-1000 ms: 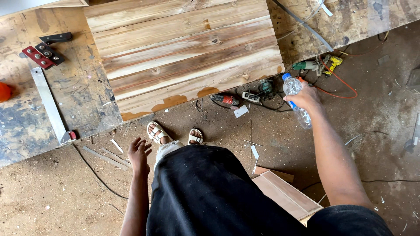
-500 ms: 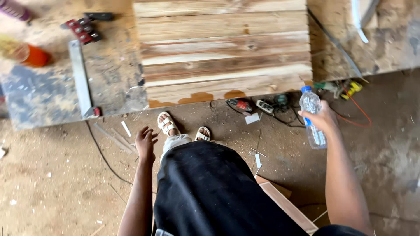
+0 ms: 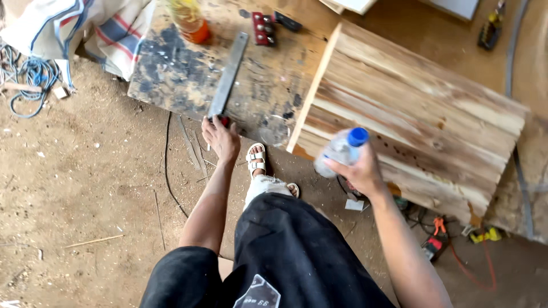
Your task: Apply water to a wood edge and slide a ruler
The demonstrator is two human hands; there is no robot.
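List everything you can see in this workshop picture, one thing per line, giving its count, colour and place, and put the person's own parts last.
water bottle: 1, clear with blue cap, in the right hand
wooden panel: 1, pale and brown planks, right of centre
metal ruler: 1, grey, on the stained board
stained board: 1, brown with dark blotches, top centre
orange bottle: 1, orange, top of the board
red block: 1, red, top of the board
striped cloth: 1, white, red, blue, top left
blue rope: 1 coil, far left
power tools: several, red and yellow, floor lower right
sandals: 2, white, centre
left hand: empty, at the ruler's end
right hand: grip on the bottle
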